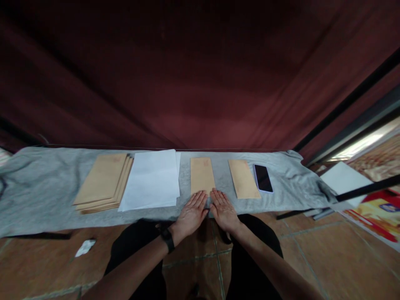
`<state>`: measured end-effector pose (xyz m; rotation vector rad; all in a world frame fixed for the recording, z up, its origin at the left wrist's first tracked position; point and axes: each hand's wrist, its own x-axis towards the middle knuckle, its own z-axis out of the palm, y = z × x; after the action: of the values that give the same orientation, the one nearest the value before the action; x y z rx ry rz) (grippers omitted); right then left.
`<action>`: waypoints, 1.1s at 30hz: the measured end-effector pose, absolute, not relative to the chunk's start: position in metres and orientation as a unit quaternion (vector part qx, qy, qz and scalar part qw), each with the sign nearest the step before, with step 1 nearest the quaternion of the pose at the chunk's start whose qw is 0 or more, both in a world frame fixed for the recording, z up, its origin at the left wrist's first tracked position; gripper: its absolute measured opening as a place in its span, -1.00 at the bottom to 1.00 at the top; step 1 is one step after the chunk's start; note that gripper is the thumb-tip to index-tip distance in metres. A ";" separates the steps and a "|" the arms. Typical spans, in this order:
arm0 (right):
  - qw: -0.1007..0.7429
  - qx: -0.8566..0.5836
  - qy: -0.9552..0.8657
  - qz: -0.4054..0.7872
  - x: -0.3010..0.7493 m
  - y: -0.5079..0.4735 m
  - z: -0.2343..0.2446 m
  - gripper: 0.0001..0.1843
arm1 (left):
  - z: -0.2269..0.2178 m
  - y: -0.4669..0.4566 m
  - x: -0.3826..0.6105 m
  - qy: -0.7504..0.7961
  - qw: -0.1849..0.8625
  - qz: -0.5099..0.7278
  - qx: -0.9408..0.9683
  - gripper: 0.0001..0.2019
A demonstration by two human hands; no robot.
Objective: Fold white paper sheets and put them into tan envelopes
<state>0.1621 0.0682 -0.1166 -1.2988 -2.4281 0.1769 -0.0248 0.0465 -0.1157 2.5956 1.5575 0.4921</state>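
Note:
A brown paper envelope (201, 174) lies flat on the grey cloth in front of me. My left hand (192, 211) rests palm down at its near edge, fingers stretched out over the left corner. Beside it, my right hand (224, 210) lies flat too, its fingertips at the envelope's near right corner. Both hands are open and hold nothing. To the right is a second brown envelope (243, 178). On the left sit a stack of white paper sheets (151, 179) and a pile of larger brown envelopes (101, 177).
A smartphone (263, 178) lies right of the second envelope on the grey cloth (43, 187) covering a narrow table. A dark red curtain (200, 83) hangs behind. A crumpled white tissue (85, 247) is on the tiled floor. A red and yellow printed box (379, 210) stands at far right.

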 end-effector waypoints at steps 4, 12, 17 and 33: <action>0.182 -0.459 -0.862 0.114 0.141 0.065 -0.107 -0.40 | -0.117 0.048 -0.025 0.511 0.054 0.149 0.845 -0.39; 0.188 -0.450 -0.871 0.055 0.144 0.066 -0.116 -0.35 | -0.115 0.040 -0.034 0.527 0.042 0.151 0.835 -0.39; 0.180 -0.461 -0.868 0.030 0.162 0.069 -0.123 -0.31 | -0.117 0.035 -0.047 0.547 0.014 0.154 0.823 -0.37; 0.154 -0.413 -0.893 0.087 0.135 0.102 -0.111 -0.42 | -0.116 0.030 -0.045 0.561 -0.028 0.175 0.809 -0.44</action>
<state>0.1345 0.1022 -0.1112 -1.1841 -2.5600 0.2506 -0.0446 0.0303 -0.1155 2.5869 1.7926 0.5598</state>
